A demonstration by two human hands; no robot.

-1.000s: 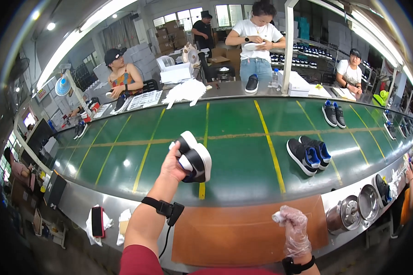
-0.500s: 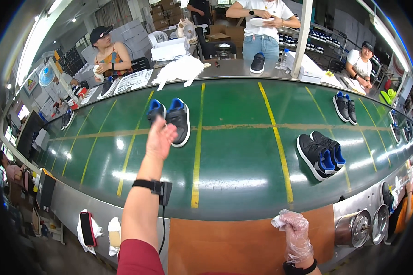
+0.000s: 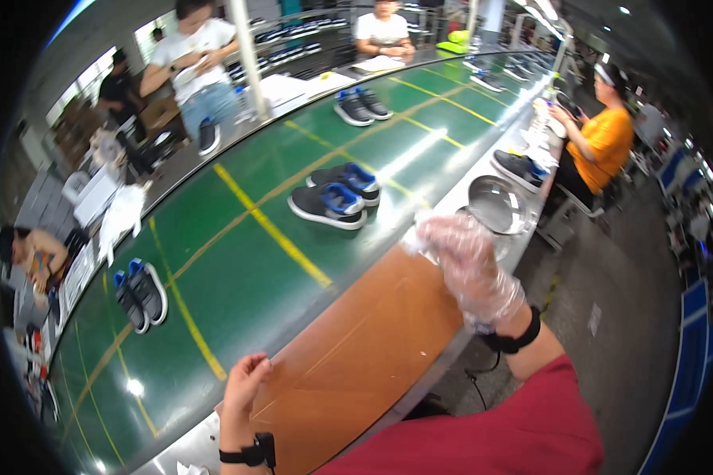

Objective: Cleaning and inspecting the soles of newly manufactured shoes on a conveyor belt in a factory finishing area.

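My right hand (image 3: pixel 475 273), in a clear plastic glove, grips a bunched white cloth (image 3: pixel 417 237) near the far right end of the brown mat (image 3: pixel 348 344). Beside it a round metal lid (image 3: pixel 495 204) shows, with part of a metal container behind my hand. My bare left hand (image 3: pixel 245 384) hovers by the mat's left edge, fingers loosely curled and empty. A pair of black shoes with blue lining (image 3: pixel 337 196) lies on the green conveyor belt (image 3: pixel 238 293), beyond the mat. Another pair (image 3: pixel 141 294) stands farther left on the belt.
More dark shoes (image 3: pixel 362 106) sit along the belt. A single shoe (image 3: pixel 519 169) lies on the metal ledge past the lid. A person in orange (image 3: pixel 608 119) works at the right; others stand or sit across the belt. A post (image 3: pixel 248 59) rises from the far edge.
The view has swung right. My left hand has drawn back from the left pair of shoes toward the mat. My gloved right hand, still gripping the cloth, has moved toward the metal container.
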